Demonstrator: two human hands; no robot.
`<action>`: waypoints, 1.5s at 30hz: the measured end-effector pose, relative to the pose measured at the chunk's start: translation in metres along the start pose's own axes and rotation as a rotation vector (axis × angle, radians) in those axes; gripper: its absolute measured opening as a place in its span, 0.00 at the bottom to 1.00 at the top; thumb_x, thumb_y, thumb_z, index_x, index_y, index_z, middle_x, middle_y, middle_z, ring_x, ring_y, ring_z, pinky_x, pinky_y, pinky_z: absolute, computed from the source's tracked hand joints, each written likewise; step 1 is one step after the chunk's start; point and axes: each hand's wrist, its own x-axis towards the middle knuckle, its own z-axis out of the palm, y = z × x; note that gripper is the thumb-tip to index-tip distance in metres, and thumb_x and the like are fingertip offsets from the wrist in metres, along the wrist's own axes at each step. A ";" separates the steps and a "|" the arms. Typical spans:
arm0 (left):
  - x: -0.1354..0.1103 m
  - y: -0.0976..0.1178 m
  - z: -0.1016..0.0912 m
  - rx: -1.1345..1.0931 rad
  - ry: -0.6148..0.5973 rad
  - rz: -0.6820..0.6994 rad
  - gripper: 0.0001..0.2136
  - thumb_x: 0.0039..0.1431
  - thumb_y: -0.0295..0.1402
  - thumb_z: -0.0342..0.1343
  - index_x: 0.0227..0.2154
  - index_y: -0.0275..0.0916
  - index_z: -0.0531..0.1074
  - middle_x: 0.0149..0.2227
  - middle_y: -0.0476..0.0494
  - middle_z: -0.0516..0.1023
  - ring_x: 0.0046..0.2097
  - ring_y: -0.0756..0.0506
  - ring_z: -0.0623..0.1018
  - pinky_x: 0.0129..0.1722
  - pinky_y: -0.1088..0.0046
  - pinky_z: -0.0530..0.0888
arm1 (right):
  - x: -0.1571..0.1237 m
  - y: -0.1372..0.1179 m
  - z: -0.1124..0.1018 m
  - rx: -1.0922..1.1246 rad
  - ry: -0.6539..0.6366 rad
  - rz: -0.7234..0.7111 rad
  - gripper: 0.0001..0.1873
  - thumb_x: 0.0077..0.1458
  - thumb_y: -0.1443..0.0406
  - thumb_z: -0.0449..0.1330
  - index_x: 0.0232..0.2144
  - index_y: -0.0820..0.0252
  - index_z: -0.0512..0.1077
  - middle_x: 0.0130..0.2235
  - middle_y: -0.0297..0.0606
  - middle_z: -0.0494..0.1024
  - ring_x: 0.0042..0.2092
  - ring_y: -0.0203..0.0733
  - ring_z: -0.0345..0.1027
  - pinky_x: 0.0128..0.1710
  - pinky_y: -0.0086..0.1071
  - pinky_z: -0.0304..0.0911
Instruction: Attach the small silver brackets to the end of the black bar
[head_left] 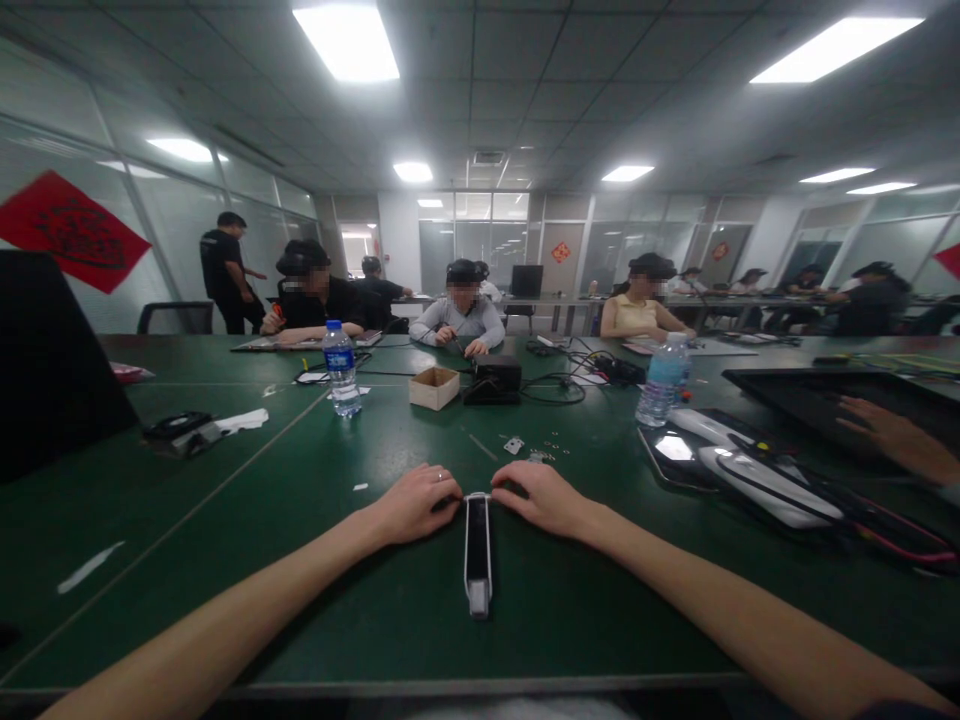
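A long narrow device with a black middle and a pale metal frame lies on the green table, pointing away from me. Its near end carries a small silver block. My left hand, a ring on one finger, has its fingers curled in at the left side of the far end. From the right, my right hand pinches at the same far end. Whether a small part sits between the fingertips is too fine to make out. Just beyond my right hand are a small metal plate and several tiny rings.
A small open box and a black box with cables stand ahead. Water bottles flank them left and right. To the right lie a white-and-black device, a black tray and another person's hand. People sit opposite.
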 end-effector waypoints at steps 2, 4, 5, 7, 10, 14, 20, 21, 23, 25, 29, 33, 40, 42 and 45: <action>0.000 0.001 -0.002 0.007 -0.003 -0.001 0.05 0.62 0.29 0.52 0.37 0.39 0.73 0.36 0.46 0.76 0.38 0.46 0.75 0.39 0.71 0.68 | 0.001 0.011 -0.006 -0.118 0.030 0.039 0.12 0.64 0.62 0.54 0.42 0.62 0.74 0.42 0.42 0.78 0.43 0.42 0.71 0.45 0.34 0.65; 0.001 0.002 -0.003 0.014 -0.010 -0.008 0.04 0.62 0.30 0.53 0.36 0.39 0.73 0.35 0.46 0.76 0.38 0.46 0.75 0.39 0.70 0.68 | 0.001 0.027 -0.012 -0.247 0.061 0.115 0.12 0.64 0.64 0.51 0.43 0.63 0.74 0.43 0.43 0.77 0.44 0.43 0.70 0.46 0.35 0.64; 0.001 0.003 -0.003 0.018 -0.008 -0.012 0.04 0.62 0.30 0.53 0.36 0.39 0.73 0.35 0.46 0.76 0.37 0.46 0.75 0.39 0.70 0.68 | 0.001 0.036 -0.014 -0.310 0.068 0.155 0.13 0.64 0.65 0.50 0.44 0.63 0.73 0.44 0.44 0.76 0.46 0.43 0.69 0.48 0.35 0.63; 0.001 0.003 -0.003 0.022 -0.004 -0.018 0.04 0.62 0.31 0.53 0.35 0.39 0.72 0.34 0.46 0.76 0.37 0.46 0.75 0.39 0.70 0.68 | 0.001 0.054 -0.018 -0.420 0.060 0.242 0.15 0.64 0.67 0.49 0.46 0.63 0.73 0.47 0.46 0.75 0.49 0.45 0.67 0.51 0.36 0.61; 0.001 0.003 -0.003 0.020 -0.005 -0.028 0.05 0.62 0.31 0.52 0.35 0.39 0.72 0.34 0.46 0.76 0.37 0.46 0.75 0.38 0.70 0.67 | -0.002 0.074 -0.023 -0.527 -0.015 0.392 0.16 0.64 0.65 0.50 0.50 0.64 0.72 0.51 0.51 0.72 0.52 0.50 0.64 0.51 0.37 0.60; 0.000 0.003 -0.003 0.013 -0.016 -0.043 0.05 0.63 0.32 0.51 0.34 0.39 0.72 0.34 0.46 0.76 0.38 0.46 0.75 0.39 0.70 0.67 | -0.005 0.088 -0.029 -0.550 -0.113 0.576 0.16 0.63 0.64 0.51 0.47 0.67 0.73 0.49 0.55 0.73 0.50 0.52 0.67 0.47 0.37 0.62; 0.002 0.007 -0.008 -0.002 -0.022 -0.042 0.06 0.63 0.31 0.51 0.34 0.38 0.72 0.34 0.46 0.76 0.37 0.46 0.74 0.38 0.71 0.67 | -0.003 0.098 -0.033 -0.490 -0.136 0.612 0.12 0.61 0.69 0.53 0.41 0.66 0.75 0.45 0.53 0.76 0.47 0.49 0.72 0.44 0.33 0.64; 0.002 0.007 -0.008 -0.004 -0.022 -0.040 0.06 0.63 0.31 0.51 0.34 0.38 0.72 0.34 0.46 0.76 0.37 0.46 0.74 0.38 0.71 0.67 | -0.003 0.099 -0.033 -0.477 -0.136 0.617 0.12 0.60 0.70 0.53 0.40 0.66 0.76 0.44 0.52 0.77 0.46 0.49 0.72 0.43 0.33 0.64; 0.002 0.007 -0.008 -0.013 -0.022 -0.034 0.06 0.62 0.31 0.51 0.34 0.38 0.72 0.34 0.46 0.76 0.37 0.46 0.74 0.38 0.71 0.67 | -0.003 0.101 -0.034 -0.450 -0.137 0.635 0.11 0.58 0.71 0.54 0.37 0.66 0.77 0.40 0.52 0.79 0.44 0.49 0.74 0.40 0.32 0.65; 0.001 0.006 -0.007 -0.022 -0.017 -0.026 0.06 0.63 0.31 0.51 0.35 0.39 0.72 0.35 0.46 0.76 0.37 0.46 0.74 0.38 0.71 0.67 | -0.004 0.101 -0.035 -0.422 -0.138 0.659 0.09 0.56 0.71 0.56 0.33 0.65 0.77 0.35 0.50 0.79 0.40 0.49 0.75 0.37 0.31 0.65; 0.001 0.004 -0.004 -0.013 -0.007 -0.020 0.06 0.63 0.31 0.51 0.35 0.39 0.72 0.35 0.45 0.76 0.37 0.46 0.74 0.38 0.70 0.67 | -0.006 0.096 -0.036 -0.381 -0.092 0.656 0.08 0.57 0.70 0.55 0.32 0.66 0.75 0.35 0.52 0.79 0.38 0.49 0.75 0.34 0.32 0.65; 0.001 0.004 -0.005 -0.012 -0.018 -0.032 0.05 0.62 0.30 0.52 0.35 0.39 0.72 0.35 0.45 0.76 0.38 0.45 0.75 0.39 0.70 0.67 | -0.001 0.074 -0.031 -0.331 -0.001 0.523 0.08 0.61 0.70 0.53 0.38 0.66 0.73 0.41 0.50 0.77 0.43 0.46 0.72 0.41 0.33 0.64; 0.000 0.003 -0.004 -0.003 -0.018 -0.021 0.05 0.63 0.31 0.51 0.35 0.39 0.72 0.35 0.45 0.75 0.38 0.45 0.74 0.39 0.70 0.67 | 0.000 0.014 -0.023 0.188 -0.015 0.156 0.06 0.58 0.68 0.58 0.39 0.63 0.73 0.37 0.38 0.77 0.37 0.39 0.71 0.39 0.32 0.66; -0.001 0.002 -0.003 -0.008 -0.015 -0.014 0.05 0.63 0.31 0.51 0.36 0.39 0.72 0.35 0.45 0.75 0.38 0.46 0.74 0.38 0.70 0.67 | -0.001 0.005 -0.021 0.256 -0.050 0.139 0.05 0.58 0.68 0.58 0.37 0.62 0.73 0.37 0.37 0.77 0.37 0.38 0.71 0.40 0.32 0.66; -0.001 0.001 -0.001 -0.010 -0.006 -0.006 0.05 0.63 0.31 0.51 0.35 0.39 0.71 0.34 0.45 0.75 0.37 0.46 0.74 0.38 0.71 0.67 | -0.003 0.002 -0.016 0.318 -0.076 0.137 0.05 0.58 0.66 0.58 0.37 0.60 0.74 0.38 0.35 0.77 0.38 0.38 0.71 0.41 0.32 0.66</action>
